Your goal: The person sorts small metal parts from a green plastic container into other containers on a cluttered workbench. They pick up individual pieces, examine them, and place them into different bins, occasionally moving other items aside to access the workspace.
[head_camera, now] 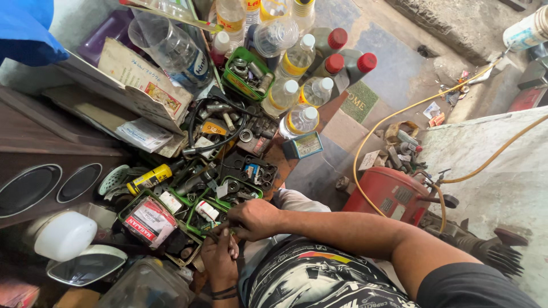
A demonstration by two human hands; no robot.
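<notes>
At six o'clock of the cluttered bench, the right hand (255, 218) and left hand (220, 255) meet over a green plastic parts tray (201, 219), fingers pinched together on a small part too tiny to identify; clear bottles (297, 85) stand at twelve o'clock.

Stained concrete floor (399, 63), green doormat (359, 101)

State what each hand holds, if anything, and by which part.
It cannot be told: both hands, left hand and right hand, meet over a green tray of small parts; anything pinched is hidden.
</notes>
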